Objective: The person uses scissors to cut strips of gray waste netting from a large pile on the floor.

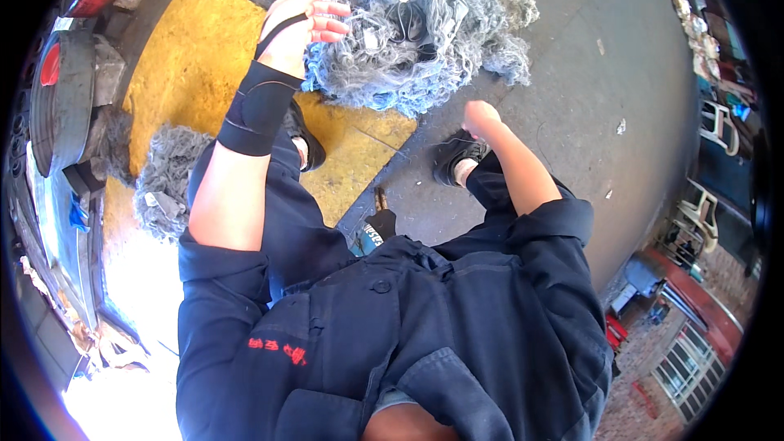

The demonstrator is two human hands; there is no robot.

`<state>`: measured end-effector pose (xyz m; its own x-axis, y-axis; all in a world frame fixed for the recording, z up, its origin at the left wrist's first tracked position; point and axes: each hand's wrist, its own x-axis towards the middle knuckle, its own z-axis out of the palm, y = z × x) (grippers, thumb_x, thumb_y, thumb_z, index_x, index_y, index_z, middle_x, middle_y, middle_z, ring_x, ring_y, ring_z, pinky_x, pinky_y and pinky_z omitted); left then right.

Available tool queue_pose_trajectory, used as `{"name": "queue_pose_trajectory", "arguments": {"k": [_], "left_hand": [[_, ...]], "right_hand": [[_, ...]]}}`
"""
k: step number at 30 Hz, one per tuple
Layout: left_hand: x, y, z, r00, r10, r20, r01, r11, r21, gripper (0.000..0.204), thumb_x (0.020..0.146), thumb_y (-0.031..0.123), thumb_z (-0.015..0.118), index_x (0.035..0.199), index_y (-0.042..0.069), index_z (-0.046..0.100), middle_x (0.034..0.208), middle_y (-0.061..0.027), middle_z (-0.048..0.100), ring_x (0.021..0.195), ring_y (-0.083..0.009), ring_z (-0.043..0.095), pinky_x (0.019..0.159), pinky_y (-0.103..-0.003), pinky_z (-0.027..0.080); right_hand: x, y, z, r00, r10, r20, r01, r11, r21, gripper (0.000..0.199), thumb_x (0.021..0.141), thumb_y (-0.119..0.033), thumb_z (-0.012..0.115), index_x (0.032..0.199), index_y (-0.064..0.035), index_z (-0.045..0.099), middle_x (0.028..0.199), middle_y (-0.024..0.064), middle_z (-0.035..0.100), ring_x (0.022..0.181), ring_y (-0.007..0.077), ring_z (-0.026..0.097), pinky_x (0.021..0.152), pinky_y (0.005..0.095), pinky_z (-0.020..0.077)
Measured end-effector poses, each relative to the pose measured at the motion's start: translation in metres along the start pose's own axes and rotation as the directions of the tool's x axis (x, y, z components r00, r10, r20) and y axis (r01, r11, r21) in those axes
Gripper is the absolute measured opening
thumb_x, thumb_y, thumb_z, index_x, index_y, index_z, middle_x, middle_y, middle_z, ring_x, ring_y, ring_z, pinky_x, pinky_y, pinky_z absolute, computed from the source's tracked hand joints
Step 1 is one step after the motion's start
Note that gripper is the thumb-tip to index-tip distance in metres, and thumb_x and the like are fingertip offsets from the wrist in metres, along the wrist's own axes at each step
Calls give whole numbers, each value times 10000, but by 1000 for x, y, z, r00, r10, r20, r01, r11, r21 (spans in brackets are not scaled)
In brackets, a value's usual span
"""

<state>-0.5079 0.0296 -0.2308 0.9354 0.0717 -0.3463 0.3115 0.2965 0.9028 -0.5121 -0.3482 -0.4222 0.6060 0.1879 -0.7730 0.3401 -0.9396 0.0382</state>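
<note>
A large heap of tangled grey and blue fibre [384, 73] lies on the floor in front of my feet. My left hand [298, 20], with a black wrist brace and a strap across the palm, is at the heap's left edge. Its fingers reach toward the fibre, apart, with nothing visible in them. A dark looped item [406, 23] rests on top of the heap, its kind unclear. My right hand [480, 118] is above my right shoe [459, 155], below the heap and apart from it. Its fingers are curled closed, and whatever they may hold is hidden.
A smaller grey fibre clump [167, 171] lies beside my left leg. Between my legs is a teal and black object [376, 231], partly hidden by my clothing. A dark round-edged object [73, 102] stands at the left. Pale plastic stools [719, 126] are at the right.
</note>
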Motion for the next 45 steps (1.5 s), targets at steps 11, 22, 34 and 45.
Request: {"name": "queue_pose_trajectory", "arguments": {"k": [11,22,34,45], "left_hand": [[-2,3,-14,999,1,-44,-2,1000,-25,367,879,357,535,1034,25,555,924,-138,647,730,-180,619,660,-284,483],[-15,11,-2,998,-39,-53,37,998,-48,319,909,305,481,1031,16,541,914,-124,624,729,-167,606,667,-288,467],[-10,7,7,995,-57,-78,54,997,-47,315,909,304,489,1025,16,541,893,-130,629,691,-175,607,647,-290,474],[13,-69,20,993,-107,-44,116,948,295,241,816,284,598,940,80,563,808,-49,614,656,-123,574,541,-252,464]], "right_hand": [[-24,-131,-152,946,-242,-216,318,568,759,162,784,-170,670,726,-19,684,601,14,644,565,82,625,579,244,513],[109,-114,-123,753,381,-536,-12,823,568,329,690,-258,750,938,-66,653,902,133,678,867,284,650,781,355,503],[32,-119,-151,883,317,-346,-49,795,604,525,635,-461,740,754,45,669,808,178,675,729,281,671,681,346,521],[-185,-57,-164,886,218,-410,448,-168,878,236,744,-200,751,777,-29,592,615,34,569,506,100,545,453,220,424]]}}
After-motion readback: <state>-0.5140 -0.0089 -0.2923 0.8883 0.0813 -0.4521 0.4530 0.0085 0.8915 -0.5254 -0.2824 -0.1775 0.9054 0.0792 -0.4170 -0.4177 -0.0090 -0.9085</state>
